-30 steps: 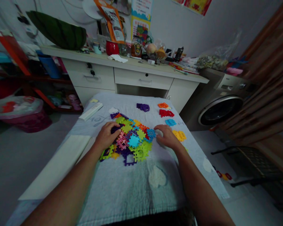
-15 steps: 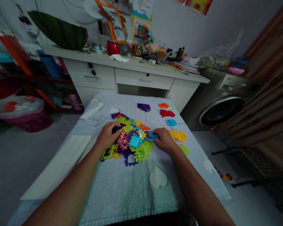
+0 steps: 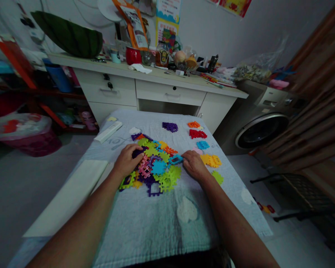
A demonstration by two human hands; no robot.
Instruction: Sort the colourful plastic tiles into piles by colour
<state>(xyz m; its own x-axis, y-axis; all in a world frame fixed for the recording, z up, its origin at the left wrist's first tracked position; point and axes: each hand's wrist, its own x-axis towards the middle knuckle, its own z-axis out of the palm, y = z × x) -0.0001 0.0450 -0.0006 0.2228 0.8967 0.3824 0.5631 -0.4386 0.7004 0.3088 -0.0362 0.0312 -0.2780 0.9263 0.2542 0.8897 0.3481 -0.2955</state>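
A heap of colourful interlocking plastic tiles (image 3: pixel 156 167) lies in the middle of a table covered with a pale blue towel (image 3: pixel 156 223). My left hand (image 3: pixel 127 160) rests on the heap's left side with its fingers curled over dark purple tiles. My right hand (image 3: pixel 194 163) is at the heap's right edge and pinches a blue tile (image 3: pixel 176 159), lifted a little at one edge. Small sorted stacks lie beyond: purple (image 3: pixel 170 127), orange (image 3: pixel 193 124), red (image 3: pixel 197 134), blue (image 3: pixel 202 144), yellow (image 3: pixel 211 160) and a green tile (image 3: pixel 217 177).
A white remote (image 3: pixel 108 132) lies at the towel's far left. A white board (image 3: pixel 69 197) lies along the left side. Behind stand a cluttered white desk (image 3: pixel 156 85) with drawers and a washing machine (image 3: pixel 262 126). A dark chair (image 3: pixel 304 193) is at the right.
My right hand moved left from the yellow stack to the heap's right edge and closed its fingers on a blue tile. My left hand stayed on the heap.
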